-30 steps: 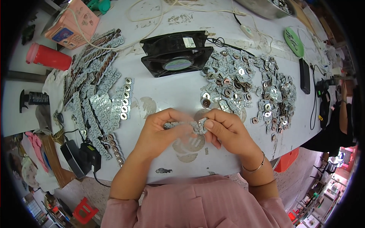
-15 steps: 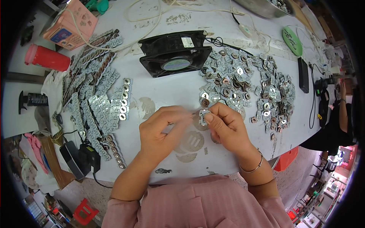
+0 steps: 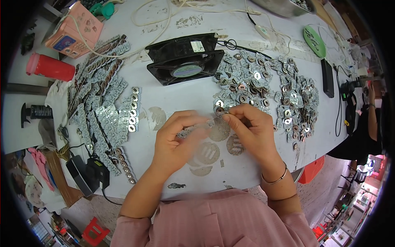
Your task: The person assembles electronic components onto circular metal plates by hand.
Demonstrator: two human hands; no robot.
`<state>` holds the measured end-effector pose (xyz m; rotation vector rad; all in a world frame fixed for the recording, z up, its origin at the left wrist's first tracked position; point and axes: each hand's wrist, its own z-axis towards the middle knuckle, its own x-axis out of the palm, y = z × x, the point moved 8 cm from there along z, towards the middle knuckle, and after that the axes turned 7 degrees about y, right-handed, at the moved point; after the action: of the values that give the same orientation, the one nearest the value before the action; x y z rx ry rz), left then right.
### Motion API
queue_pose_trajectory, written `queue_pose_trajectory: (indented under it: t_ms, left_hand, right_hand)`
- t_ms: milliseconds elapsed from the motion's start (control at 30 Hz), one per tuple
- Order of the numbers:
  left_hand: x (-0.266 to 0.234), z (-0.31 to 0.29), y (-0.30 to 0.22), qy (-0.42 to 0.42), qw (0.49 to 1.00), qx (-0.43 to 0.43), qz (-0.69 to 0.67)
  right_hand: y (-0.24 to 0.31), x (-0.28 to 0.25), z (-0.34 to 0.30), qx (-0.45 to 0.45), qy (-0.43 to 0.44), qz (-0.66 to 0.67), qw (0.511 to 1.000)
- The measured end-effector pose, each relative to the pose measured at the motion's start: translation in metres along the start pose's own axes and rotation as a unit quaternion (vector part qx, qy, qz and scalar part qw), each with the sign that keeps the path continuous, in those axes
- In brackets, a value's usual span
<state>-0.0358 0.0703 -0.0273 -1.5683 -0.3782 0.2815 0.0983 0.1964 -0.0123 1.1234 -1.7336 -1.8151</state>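
**Small metal piece joined to a strip**

Near the front edge of the bench (image 3: pixel 173 103), the left hand (image 3: pixel 177 142) is closed on a metal strip (image 3: pixel 190 131); the right hand (image 3: pixel 251 129) pinches a small metal piece (image 3: pixel 221 112) at its end; next, I judge, careful alignment is needed.

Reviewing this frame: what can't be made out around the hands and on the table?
- Strip in the left hand: motion-blurred, head view; parts unreadable.
- Small piece at the right hand fingertips: too small, mostly covered by fingers.
- Bowl: cut off by the top edge.
- Loose pile: single pieces too small to tell apart.
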Motion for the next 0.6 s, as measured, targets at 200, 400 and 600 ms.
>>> queue_pose_trajectory:
  t_ms: [200,400,600]
  left_hand:
    - [0.01,0.0,0.0,0.058,0.998,0.014,0.018]
    - [0.008,0.004,-0.001,0.053,0.998,0.006,-0.046]
    - [0.009,0.0,0.015,0.08,0.977,-0.116,-0.161]
  right_hand:
    - [0.011,0.006,-0.003,-0.045,-0.006,-0.006,0.999]
    - [-0.004,0.001,-0.001,0.011,0.025,0.066,0.997]
    - [0.001,0.016,-0.002,-0.013,0.117,0.041,0.992]
